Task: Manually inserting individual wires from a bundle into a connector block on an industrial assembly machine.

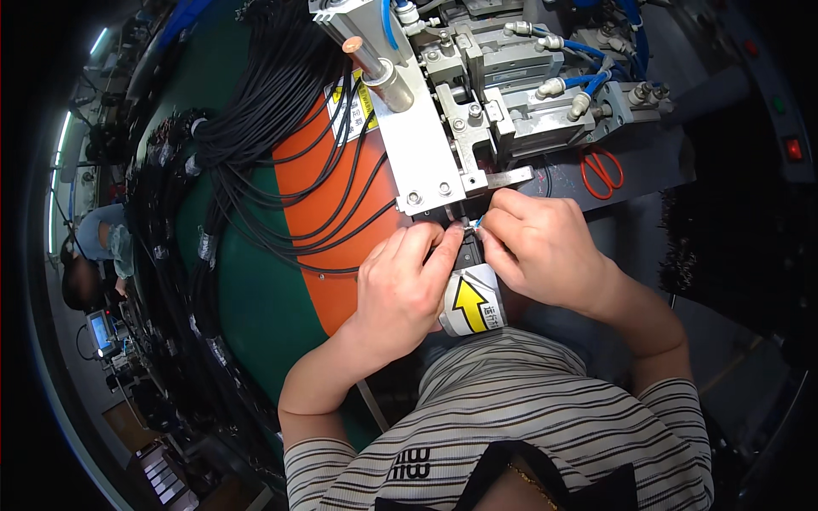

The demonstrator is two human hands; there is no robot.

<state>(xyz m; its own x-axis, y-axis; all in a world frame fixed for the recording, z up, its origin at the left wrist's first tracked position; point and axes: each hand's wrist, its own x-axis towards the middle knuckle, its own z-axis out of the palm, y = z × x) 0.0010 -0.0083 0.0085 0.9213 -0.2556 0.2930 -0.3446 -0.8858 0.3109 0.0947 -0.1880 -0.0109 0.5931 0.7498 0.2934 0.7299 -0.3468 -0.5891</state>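
Note:
My left hand [403, 285] and my right hand [545, 247] meet just in front of the metal machine [417, 145], over its small dark fixture [468, 255]. The thumb and fingers of the left hand are pinched together at the fixture; what lies between them is mostly hidden. My right hand is closed too, its fingertips pressed around a thin blue wire-like piece [479, 222]. Under the hands, a white label with a yellow arrow [470, 305] sits on the near end of the fixture.
A thick bundle of black cables [264, 77] spreads over an orange and green surface [256, 281] at the left. Red-handled scissors [602, 173] lie right of the machine. Pneumatic cylinders with blue hoses [588, 83] stand behind. Another person [98, 243] is at far left.

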